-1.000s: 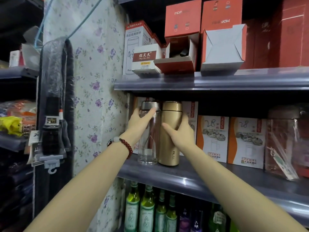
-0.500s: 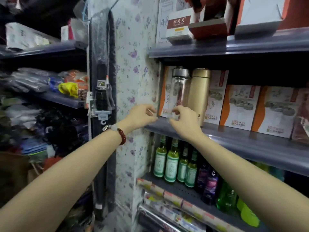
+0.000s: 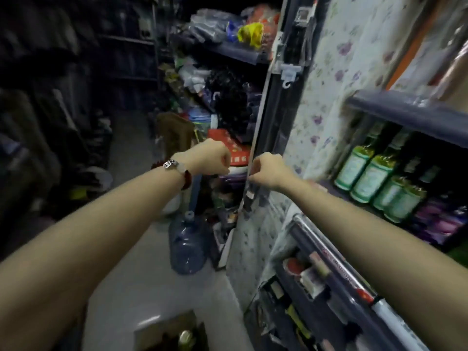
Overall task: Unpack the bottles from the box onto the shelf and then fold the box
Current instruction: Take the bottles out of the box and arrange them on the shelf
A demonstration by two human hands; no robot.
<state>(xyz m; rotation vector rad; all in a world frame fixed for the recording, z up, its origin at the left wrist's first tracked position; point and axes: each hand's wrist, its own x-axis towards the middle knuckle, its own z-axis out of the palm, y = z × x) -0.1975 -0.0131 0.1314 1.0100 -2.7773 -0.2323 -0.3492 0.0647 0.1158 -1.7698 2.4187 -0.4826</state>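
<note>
Brown cardboard box sits on the grey floor at the bottom edge of view, well below and nearer the body than both hands; a pale rounded bottle top shows inside, pointing up (blurred, can't tell how many are left). Left hand and right hand are held out at mid height, fingers curled in, holding nothing, close together but apart. Left hand, with the red bead bracelet, looks slightly nearer the box. Reach is down and back, path open. Blue plastic water jug stands beyond the box; grey metal shelf with green glass bottles to the right.
</note>
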